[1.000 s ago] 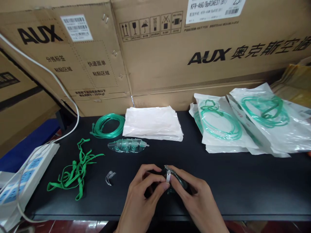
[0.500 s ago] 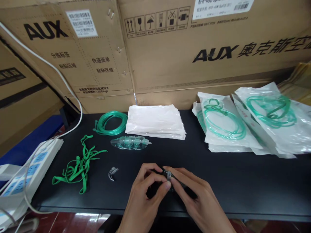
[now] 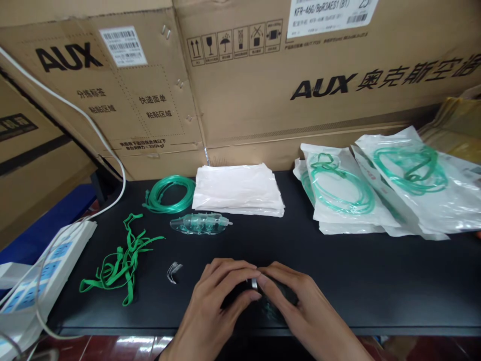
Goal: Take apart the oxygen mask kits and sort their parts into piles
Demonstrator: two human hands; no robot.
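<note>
Near the table's front edge, my left hand (image 3: 221,301) curls its fingers and thumb around a small metal strip (image 3: 254,284) on a clear mask (image 3: 272,306). From the other side my right hand (image 3: 296,296) holds the same mask, its fingertips meeting those of my left hand. Most of the mask is hidden under the hands. To the left lie thin metal strips (image 3: 173,272) and a tangle of green elastic straps (image 3: 126,265). Beyond the hands rests a row of nested clear masks (image 3: 203,223).
Coiled green tubing (image 3: 171,194) and a stack of white packets (image 3: 238,190) stand along the back. Bagged tubing sets (image 3: 343,193) lie at the right. A white power strip (image 3: 56,260) is at the left, with cardboard boxes (image 3: 240,100) behind.
My left hand has flattened over the mask and its fingers cover more of the strip. The view has shifted slightly, and more of the mask shows beneath my right hand.
</note>
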